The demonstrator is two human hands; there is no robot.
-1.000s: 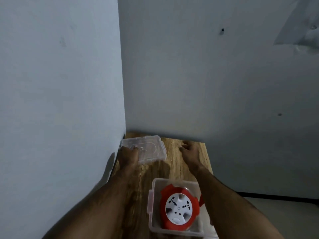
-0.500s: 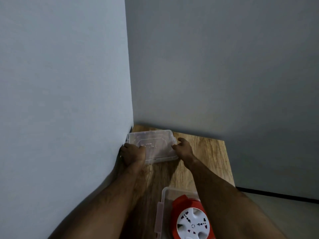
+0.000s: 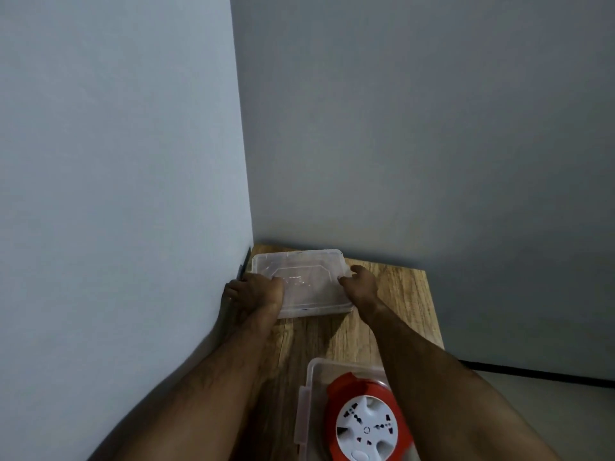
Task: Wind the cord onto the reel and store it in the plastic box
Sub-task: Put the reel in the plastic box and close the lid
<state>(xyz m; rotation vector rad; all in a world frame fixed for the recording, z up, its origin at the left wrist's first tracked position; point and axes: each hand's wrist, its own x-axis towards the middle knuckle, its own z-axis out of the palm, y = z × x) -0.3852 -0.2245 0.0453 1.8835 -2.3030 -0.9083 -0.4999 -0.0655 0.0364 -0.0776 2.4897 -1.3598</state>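
We look down at a narrow wooden bench [image 3: 396,304] set in a grey wall corner. At twelve o'clock lies the clear lid [image 3: 301,282]. Our left hand [image 3: 256,291] is closed on its nine o'clock edge, thumb on top. Our right hand [image 3: 361,284] pinches its three o'clock edge, fingers [image 3: 346,279] curled over the rim. At six o'clock sits the open plastic box [image 3: 311,377] with the red and white reel [image 3: 364,424] lying flat inside.

We judge the step to be fetching the lid. To do it well, we should lift it level with both hands, bring it straight toward six o'clock, square its corners over the box rim, then press down.

The cord itself cannot be made out. Our right forearm hides the box's three o'clock side, the frame cuts off its near end, and the left fingertips are hidden.
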